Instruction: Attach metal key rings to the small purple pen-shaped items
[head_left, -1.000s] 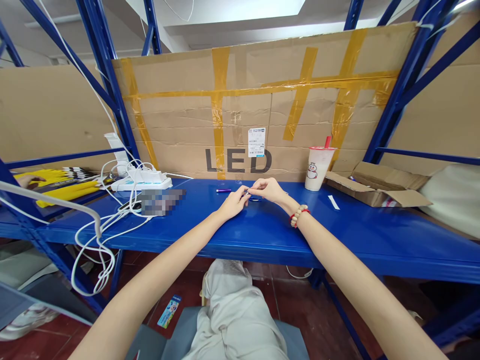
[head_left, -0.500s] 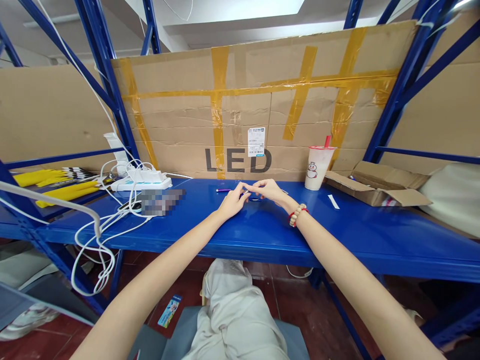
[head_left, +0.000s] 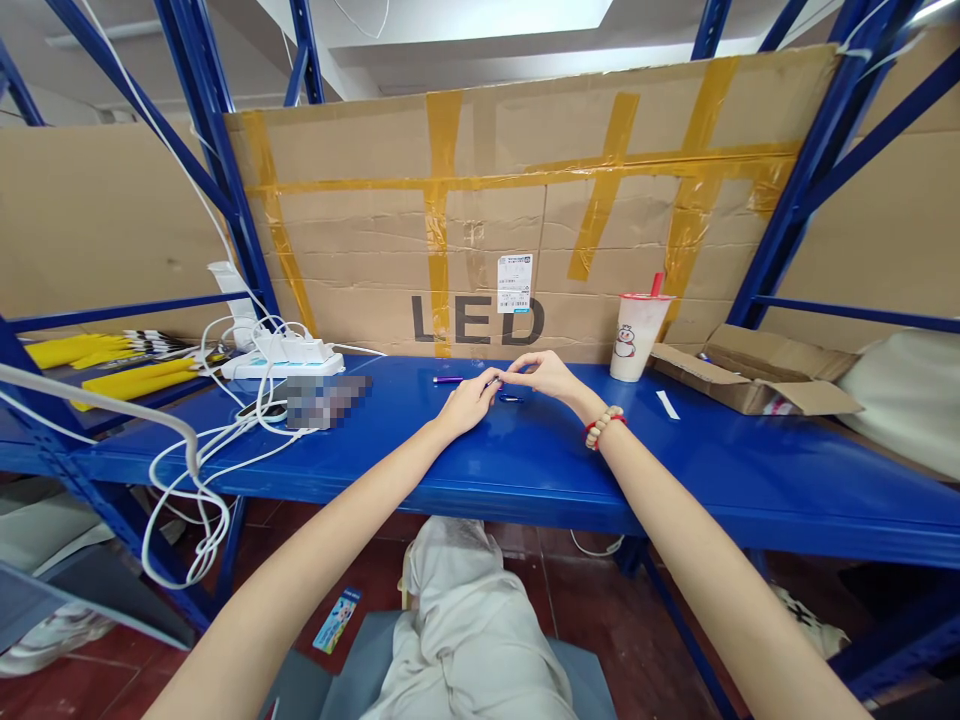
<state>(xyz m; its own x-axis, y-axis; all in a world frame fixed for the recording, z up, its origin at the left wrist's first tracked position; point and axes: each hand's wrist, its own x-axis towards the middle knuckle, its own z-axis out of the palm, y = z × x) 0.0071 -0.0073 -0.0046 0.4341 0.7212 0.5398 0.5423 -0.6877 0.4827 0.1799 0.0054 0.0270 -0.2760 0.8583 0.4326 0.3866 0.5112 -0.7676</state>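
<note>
Above the blue tabletop, my left hand and my right hand meet at the fingertips. My left fingers are closed around something small and dark, mostly hidden. The thumb and fingers of my right hand pinch at the same spot; what they grip is too small to name. A purple pen-like stick lies on the table just behind my left hand, partly covered by it. Below my right fingers lies a short dark blue piece with a shiny part, resembling a pen part.
At the right stand a drink cup with a red straw, a white paper strip and an open cardboard box. Leftward are a power strip, tangled white cables and yellow items. A cardboard panel closes the back.
My right hand has lifted slightly and shifted a little right, its fingers more arched. The short blue piece beneath it shows more clearly. My left hand has barely moved.
</note>
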